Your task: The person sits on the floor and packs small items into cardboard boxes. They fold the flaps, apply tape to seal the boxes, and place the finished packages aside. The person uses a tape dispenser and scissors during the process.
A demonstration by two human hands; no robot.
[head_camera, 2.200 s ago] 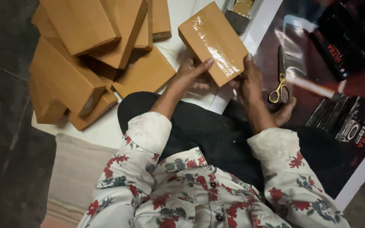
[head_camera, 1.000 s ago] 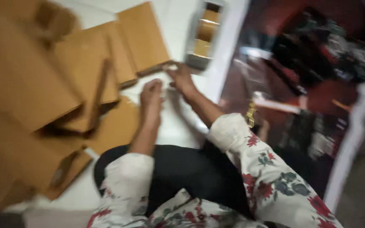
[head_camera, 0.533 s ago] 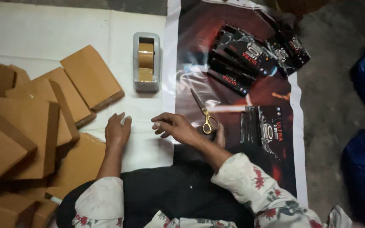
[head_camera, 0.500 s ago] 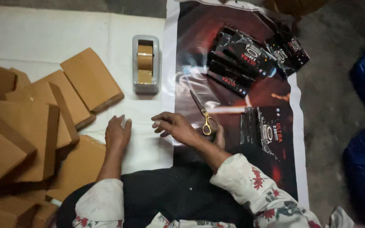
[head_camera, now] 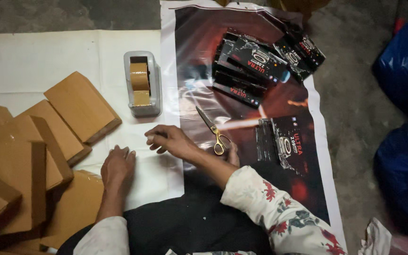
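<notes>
2 bare hands rest low on the white sheet (head_camera: 34,56): the left hand (head_camera: 117,165) lies flat and released, fingers spread, holding nothing, just beside the stack of brown cardboard boxes (head_camera: 29,156); the right hand (head_camera: 171,140) is loosely curled with fingertips on the sheet, grasping nothing, near the scissors (head_camera: 213,132). Those scissors lie apart from the hand on the glossy dark poster (head_camera: 199,52), blades open slightly and pointing up-left, yellow loop handles toward the person. They look stiff, light and sharp at the tips, so the loops seem the safe place to take hold. They have slim steel blades and small yellow grips. 1 grey tape dispenser (head_camera: 141,85) with a brown roll stands above the right hand, and it looks weighty and steady. Several black product packets (head_camera: 260,59) lie fanned farther up the poster, and 1 more packet (head_camera: 286,141) sits right of the scissors
</notes>
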